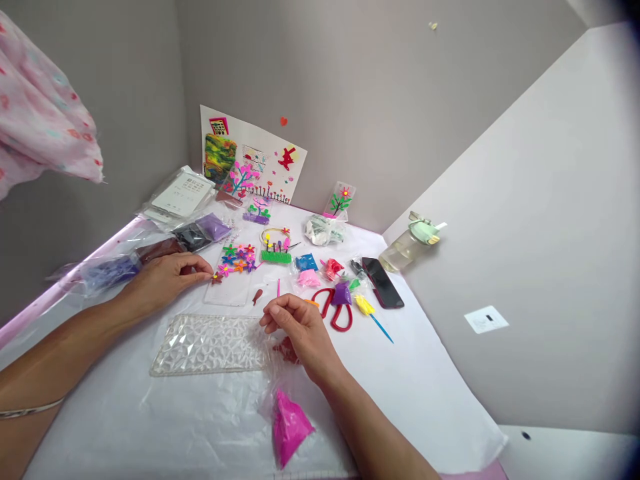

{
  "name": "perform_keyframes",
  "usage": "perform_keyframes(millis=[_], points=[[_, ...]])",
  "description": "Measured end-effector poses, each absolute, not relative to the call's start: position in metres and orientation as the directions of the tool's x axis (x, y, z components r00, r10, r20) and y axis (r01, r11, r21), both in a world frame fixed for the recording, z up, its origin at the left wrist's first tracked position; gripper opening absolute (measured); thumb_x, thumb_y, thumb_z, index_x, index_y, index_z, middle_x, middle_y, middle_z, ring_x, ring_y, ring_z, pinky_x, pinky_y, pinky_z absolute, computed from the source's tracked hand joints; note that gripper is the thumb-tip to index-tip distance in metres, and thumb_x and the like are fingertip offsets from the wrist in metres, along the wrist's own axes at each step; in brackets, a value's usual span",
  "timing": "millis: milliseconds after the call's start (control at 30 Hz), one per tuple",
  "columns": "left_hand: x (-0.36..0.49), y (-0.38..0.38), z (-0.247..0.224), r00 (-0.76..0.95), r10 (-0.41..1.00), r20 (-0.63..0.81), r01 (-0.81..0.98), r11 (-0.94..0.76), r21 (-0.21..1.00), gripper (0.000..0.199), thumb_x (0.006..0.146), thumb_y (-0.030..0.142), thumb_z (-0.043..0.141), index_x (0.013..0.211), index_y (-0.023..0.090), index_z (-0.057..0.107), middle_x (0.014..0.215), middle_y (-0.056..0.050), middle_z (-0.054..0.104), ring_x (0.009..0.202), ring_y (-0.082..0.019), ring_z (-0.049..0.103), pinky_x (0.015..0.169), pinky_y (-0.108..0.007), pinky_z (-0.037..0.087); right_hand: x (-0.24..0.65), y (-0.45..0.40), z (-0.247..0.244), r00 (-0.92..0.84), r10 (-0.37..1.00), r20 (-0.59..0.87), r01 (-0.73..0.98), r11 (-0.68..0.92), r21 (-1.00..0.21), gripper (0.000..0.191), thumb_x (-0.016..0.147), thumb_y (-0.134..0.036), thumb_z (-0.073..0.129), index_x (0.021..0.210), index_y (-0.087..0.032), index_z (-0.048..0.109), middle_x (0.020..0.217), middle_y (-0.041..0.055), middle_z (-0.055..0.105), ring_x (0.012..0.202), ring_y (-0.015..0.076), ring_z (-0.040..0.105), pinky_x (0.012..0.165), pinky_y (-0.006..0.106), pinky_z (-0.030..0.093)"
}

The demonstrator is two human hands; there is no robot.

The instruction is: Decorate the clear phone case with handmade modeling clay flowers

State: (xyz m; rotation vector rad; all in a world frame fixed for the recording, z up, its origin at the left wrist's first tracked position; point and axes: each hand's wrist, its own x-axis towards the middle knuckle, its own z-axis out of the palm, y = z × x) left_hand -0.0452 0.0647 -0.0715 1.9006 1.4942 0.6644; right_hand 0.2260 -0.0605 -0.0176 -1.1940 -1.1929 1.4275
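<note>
My left hand [167, 280] reaches to the clear plastic sheet [225, 293], thumb and fingertips pinched at a small brown clay flower [217, 277] on its left edge. Several colourful clay flowers [240, 257] sit on the same sheet. My right hand [300, 330] is held over the right end of a clear textured plate [210, 343], its fingers pinched together; anything between them is too small to make out. Below that hand lies a bag of dark red clay [289, 349], partly hidden. A small brown clay piece [257, 296] lies between the hands.
Red-handled scissors [342, 319], a purple clay packet [342, 293], a blue stick tool [382, 328] and a phone [383, 283] lie to the right. A bottle [410, 243] stands by the wall. A pink clay bag [290, 430] is in front; bagged clay [113, 270] lies left.
</note>
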Motion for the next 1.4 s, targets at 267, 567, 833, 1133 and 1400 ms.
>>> perform_keyframes(millis=[267,567,833,1133,1400], points=[[-0.040,0.060,-0.066,0.229,0.972,0.051,0.690,-0.199,0.696,0.043,0.079,0.060,0.056,0.088,0.025,0.079,0.091,-0.004,0.075,0.081,-0.025,0.059,0.074,-0.034,0.040,0.226,-0.061,-0.020,-0.139,0.980,-0.143,-0.030,-0.148,-0.988,0.027,0.090,-0.046,0.074,0.084,-0.020,0.071,0.080,0.0018,0.075,0.073,0.0131,0.066,0.073,0.025,0.051],[-0.043,0.061,-0.067,0.247,0.967,0.055,0.716,-0.220,0.663,0.040,0.083,0.056,0.057,0.089,0.023,0.078,0.091,-0.003,0.073,0.080,-0.023,0.058,0.073,-0.033,0.039,0.226,-0.062,-0.018,-0.153,0.974,-0.170,0.023,-0.168,-0.986,0.031,0.089,-0.050,0.075,0.084,-0.020,0.071,0.081,0.0026,0.076,0.073,0.0143,0.066,0.067,0.024,0.050],[-0.043,0.059,-0.067,0.273,0.959,0.075,0.709,-0.254,0.658,0.038,0.088,0.054,0.058,0.092,0.023,0.079,0.095,-0.004,0.076,0.086,-0.025,0.060,0.077,-0.033,0.040,0.227,-0.060,-0.018,-0.137,0.980,-0.145,0.023,-0.143,-0.989,0.031,0.088,-0.051,0.074,0.084,-0.021,0.071,0.081,0.0029,0.075,0.072,0.0152,0.066,0.067,0.026,0.051],[-0.044,0.061,-0.070,0.301,0.951,0.066,0.674,-0.261,0.691,0.041,0.090,0.055,0.055,0.097,0.022,0.080,0.107,-0.007,0.078,0.097,-0.026,0.064,0.087,-0.036,0.044,0.241,-0.054,-0.014,-0.004,1.000,-0.004,0.038,-0.003,-0.999,0.033,0.095,-0.050,0.067,0.085,-0.019,0.073,0.077,0.0032,0.073,0.068,0.0152,0.062,0.072,0.029,0.050],[-0.046,0.061,-0.069,0.288,0.954,0.081,0.690,-0.266,0.673,0.039,0.089,0.053,0.057,0.099,0.023,0.079,0.099,-0.005,0.076,0.087,-0.024,0.061,0.079,-0.035,0.043,0.252,-0.047,-0.022,0.045,0.997,0.065,0.358,0.044,-0.933,0.023,0.097,-0.040,0.061,0.090,-0.021,0.072,0.084,0.0040,0.075,0.070,0.0176,0.063,0.068,0.030,0.047]])
